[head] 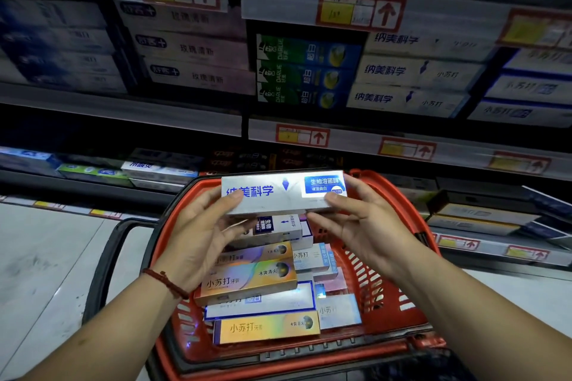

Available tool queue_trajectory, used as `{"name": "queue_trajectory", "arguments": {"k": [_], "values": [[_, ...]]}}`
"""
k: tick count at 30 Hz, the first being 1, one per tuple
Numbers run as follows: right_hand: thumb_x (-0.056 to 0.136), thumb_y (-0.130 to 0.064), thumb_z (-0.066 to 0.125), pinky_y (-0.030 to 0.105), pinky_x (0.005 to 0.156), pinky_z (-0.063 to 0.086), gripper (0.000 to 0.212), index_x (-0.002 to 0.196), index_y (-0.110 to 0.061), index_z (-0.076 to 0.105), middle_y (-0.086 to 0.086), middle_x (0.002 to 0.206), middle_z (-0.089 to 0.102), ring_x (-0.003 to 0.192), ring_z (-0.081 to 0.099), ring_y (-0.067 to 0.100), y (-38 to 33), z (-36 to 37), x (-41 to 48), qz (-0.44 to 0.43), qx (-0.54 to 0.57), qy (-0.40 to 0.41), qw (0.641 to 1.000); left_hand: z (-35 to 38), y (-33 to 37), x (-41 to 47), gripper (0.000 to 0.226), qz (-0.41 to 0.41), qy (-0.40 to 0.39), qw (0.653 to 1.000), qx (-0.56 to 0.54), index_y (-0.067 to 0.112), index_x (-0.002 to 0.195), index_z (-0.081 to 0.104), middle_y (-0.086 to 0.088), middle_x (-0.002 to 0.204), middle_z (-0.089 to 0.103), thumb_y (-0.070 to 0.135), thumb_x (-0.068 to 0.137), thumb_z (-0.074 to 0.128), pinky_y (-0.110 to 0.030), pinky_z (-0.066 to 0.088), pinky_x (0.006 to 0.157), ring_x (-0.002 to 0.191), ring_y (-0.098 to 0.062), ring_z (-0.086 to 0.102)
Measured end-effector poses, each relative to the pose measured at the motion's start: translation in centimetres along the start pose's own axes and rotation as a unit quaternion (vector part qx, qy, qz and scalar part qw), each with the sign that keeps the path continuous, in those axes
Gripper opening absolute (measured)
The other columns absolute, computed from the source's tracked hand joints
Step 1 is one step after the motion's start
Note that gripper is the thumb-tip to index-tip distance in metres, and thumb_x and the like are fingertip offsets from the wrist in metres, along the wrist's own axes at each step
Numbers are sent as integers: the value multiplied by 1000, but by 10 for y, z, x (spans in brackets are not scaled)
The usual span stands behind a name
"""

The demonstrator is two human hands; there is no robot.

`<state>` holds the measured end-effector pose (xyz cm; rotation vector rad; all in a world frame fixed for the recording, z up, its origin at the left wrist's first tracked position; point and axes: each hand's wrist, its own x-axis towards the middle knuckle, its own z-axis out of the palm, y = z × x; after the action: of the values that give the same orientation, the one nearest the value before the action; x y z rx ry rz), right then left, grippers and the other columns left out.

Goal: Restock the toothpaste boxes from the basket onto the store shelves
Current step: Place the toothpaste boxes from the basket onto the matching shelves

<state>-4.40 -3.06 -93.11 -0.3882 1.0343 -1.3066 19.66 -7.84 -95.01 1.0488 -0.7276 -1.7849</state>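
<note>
Head view: stocked shelves [123, 108] are seen across the whole upper half, with a pale floor [46, 257] below at the left. Stacks of white boxes [411, 71] with blue script are ranged on the middle shelf at the right, just beside a stack of green boxes [306, 71]. A red basket [380, 297] is set low in the middle, before the bottom shelves, and its black handle [102, 257] is folded down to the left. The basket is filled with toothpaste boxes lying flat in loose layers, an orange box [247, 281] among the topmost. A silver box [278, 195] with blue script is held level above the far end of the basket, clear of the boxes beneath it. Its left end is clasped by the left grip [198, 235], the thumb laid across the front face. Its right end is pinched by the right grip [368, 226], the thumb pressed to the lower front edge. A red bracelet [167, 283] is worn on the left wrist. Red-framed price tags [301, 134] with arrows are fixed along the shelf edges.
</note>
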Motion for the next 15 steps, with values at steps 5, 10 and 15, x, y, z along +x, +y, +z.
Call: {"name": "queue_trajectory", "arguments": {"k": [5, 10, 15], "values": [[91, -6, 72, 46, 94, 58, 44, 129, -7, 51, 18, 112, 75, 102, 75, 32, -3, 1, 2, -71, -133, 64, 986, 10, 6, -4, 32, 57, 44, 997, 20, 2, 119, 58, -20, 106, 75, 6, 89, 68, -40, 62, 81, 101, -31, 74], [92, -8, 72, 41, 89, 61, 29, 118, -12, 59, 10, 111, 75, 99, 76, 23, -13, 2, -3, -132, -194, 110, 966, 23, 11, -7, 16, 133, 107, 974, 150, 8, 104, 73, -2, 93, 80, 9, 89, 74, -30, 64, 74, 87, -20, 77], [93, -10, 72, 34, 82, 62, 9, 102, -11, 69, 7, 100, 78, 95, 76, 21, -32, -3, -20, -186, -204, 151, 949, 43, 16, -13, 22, 168, 125, 963, 167, 12, 109, 77, -2, 97, 80, 13, 87, 77, -33, 61, 83, 87, -17, 77]]}}
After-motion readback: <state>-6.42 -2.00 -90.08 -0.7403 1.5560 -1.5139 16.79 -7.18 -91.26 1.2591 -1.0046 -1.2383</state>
